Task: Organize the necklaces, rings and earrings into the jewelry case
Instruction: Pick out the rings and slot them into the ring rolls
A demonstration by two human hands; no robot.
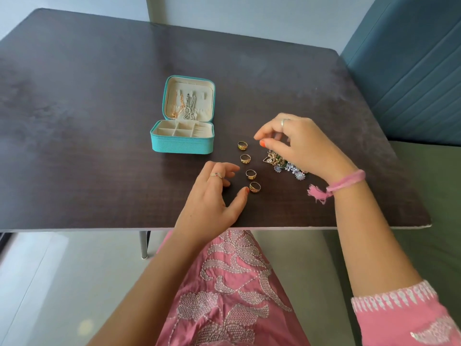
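Four gold rings [249,166] we see beside the open jewelry case [182,143], earrings [287,166] half-hidden under our right hand [301,146], fingertips pinched, contents unclear, left hand [212,196] relaxed at seven o'clock, necklaces [185,108] in lid.

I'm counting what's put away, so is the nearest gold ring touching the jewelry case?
Apart. The head view shows the nearest gold ring lying on bare table, well away from the jewelry case.

The jewelry case [183,145] is seen in turquoise outside and lined in cream; the tabletop [99,101] is finished in dark brown woodgrain; four rings [245,158] are coloured gold; a pink thread bracelet [345,181] is worn; the pink dress [232,283] is embroidered with pale leaf motifs.
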